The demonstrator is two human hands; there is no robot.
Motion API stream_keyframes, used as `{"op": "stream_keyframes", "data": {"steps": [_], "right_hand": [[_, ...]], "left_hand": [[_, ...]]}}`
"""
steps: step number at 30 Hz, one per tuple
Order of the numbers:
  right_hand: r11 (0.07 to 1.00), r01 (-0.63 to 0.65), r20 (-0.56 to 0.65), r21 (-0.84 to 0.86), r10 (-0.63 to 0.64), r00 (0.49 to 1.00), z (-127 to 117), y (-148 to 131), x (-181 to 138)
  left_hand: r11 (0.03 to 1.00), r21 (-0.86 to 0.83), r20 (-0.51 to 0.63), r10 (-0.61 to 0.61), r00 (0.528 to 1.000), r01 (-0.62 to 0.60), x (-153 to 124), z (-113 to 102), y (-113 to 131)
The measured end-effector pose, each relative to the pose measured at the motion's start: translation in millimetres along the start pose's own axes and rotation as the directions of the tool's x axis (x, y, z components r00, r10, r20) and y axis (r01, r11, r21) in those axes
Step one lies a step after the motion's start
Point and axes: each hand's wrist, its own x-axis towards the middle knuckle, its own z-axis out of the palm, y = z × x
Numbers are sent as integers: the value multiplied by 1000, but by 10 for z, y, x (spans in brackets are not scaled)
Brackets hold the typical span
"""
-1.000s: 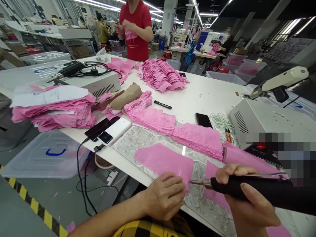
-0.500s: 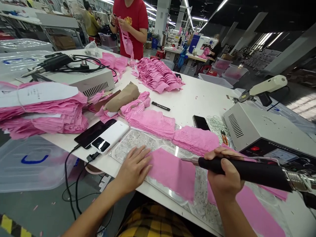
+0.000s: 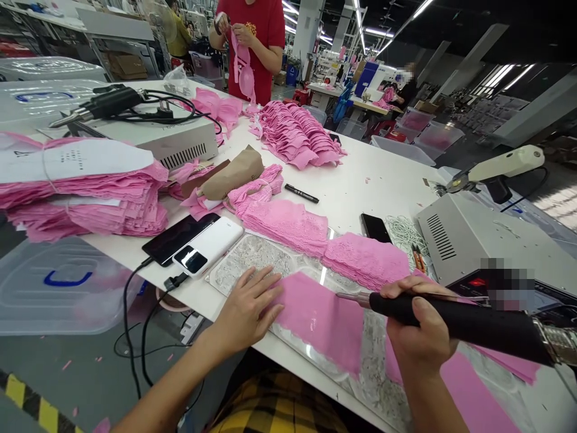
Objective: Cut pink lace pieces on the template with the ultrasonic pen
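My left hand (image 3: 248, 307) lies flat with fingers spread on the left edge of a pink fabric piece (image 3: 322, 317), which rests on a clear scratched cutting plate (image 3: 252, 260). My right hand (image 3: 417, 331) is wrapped round the black handle of a hot cutting tool (image 3: 455, 320). The tool's metal tip points left and hovers over the fabric's upper right edge. Two stacks of pink lace pieces (image 3: 365, 260) lie just beyond the plate.
A white power bank (image 3: 208, 245) and a dark phone (image 3: 179, 237) lie left of the plate, another phone (image 3: 375, 228) beyond it. Grey control boxes (image 3: 473, 240) stand right and far left. Pink fabric bundles (image 3: 85, 201) cover the table's left. A person in red (image 3: 252, 36) stands opposite.
My left hand moved from the fabric's near right corner to its left edge and flattened. The tool tip shifted up from the near edge to the fabric's upper right.
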Motion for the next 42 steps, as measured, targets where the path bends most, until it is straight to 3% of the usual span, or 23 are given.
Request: {"op": "stream_keyframes", "data": {"steps": [6, 16, 33, 37, 42], "right_hand": [[1000, -5, 11, 29, 4, 1000, 12, 0, 18], [996, -46, 61, 74, 41, 997, 289, 63, 9], [998, -49, 68, 34, 47, 997, 308, 96, 5], [991, -93, 61, 98, 87, 994, 430, 72, -11], [985, -115, 169, 128, 92, 981, 653, 78, -75]], "left_hand": [[1000, 10, -11, 5, 1000, -5, 10, -17, 13], [998, -23, -23, 59, 998, -60, -57, -105, 12], [996, -37, -28, 81, 996, -82, -150, -191, -6], [994, -45, -32, 97, 995, -98, -199, -219, -26], [994, -44, -51, 98, 994, -100, -262, -243, -58]]}}
